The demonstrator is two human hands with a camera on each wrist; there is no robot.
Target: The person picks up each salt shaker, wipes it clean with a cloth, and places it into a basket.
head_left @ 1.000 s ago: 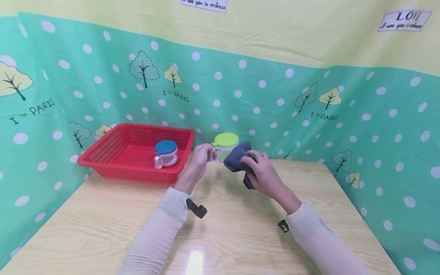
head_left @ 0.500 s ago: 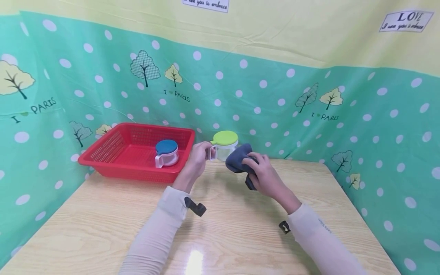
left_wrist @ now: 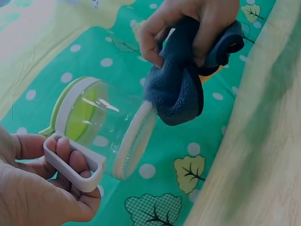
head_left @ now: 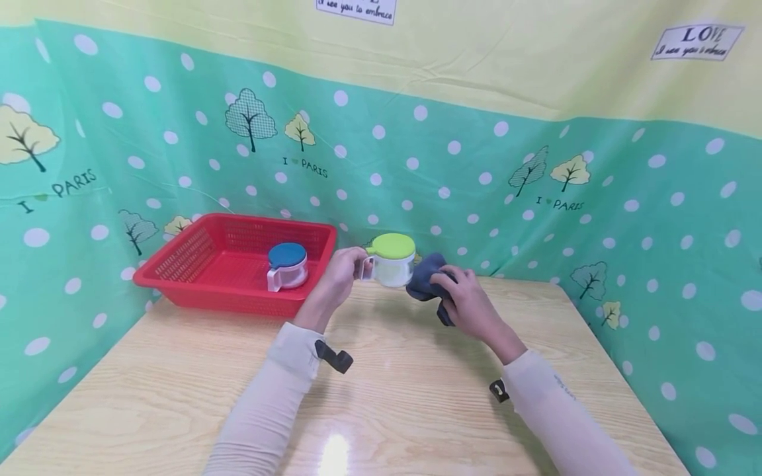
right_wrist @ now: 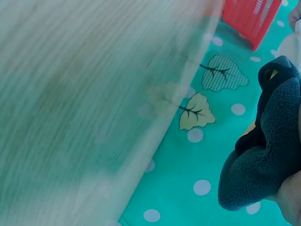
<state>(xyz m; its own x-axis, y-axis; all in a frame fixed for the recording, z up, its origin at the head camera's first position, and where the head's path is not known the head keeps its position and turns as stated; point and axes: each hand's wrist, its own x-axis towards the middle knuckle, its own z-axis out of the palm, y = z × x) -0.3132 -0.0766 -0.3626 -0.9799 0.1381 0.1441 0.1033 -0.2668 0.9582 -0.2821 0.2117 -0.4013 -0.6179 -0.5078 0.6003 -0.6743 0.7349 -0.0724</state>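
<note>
My left hand grips the white handle of a clear seasoning jar with a green lid, holding it above the table. In the left wrist view the fingers pass through the handle, and the jar looks see-through with a white band around its base. My right hand pinches a bunched dark blue cloth at the jar's right side. The left wrist view shows that cloth against the base edge. Folds of the cloth fill the right side of the right wrist view.
A red plastic basket stands at the table's back left. Inside it, near the right end, sits a similar jar with a blue lid. A green and yellow printed curtain hangs around the wooden table.
The right hand and cloth have shifted to the right and slightly down, leaving more of the jar's side in sight. The jar has dipped slightly from half a second ago.
</note>
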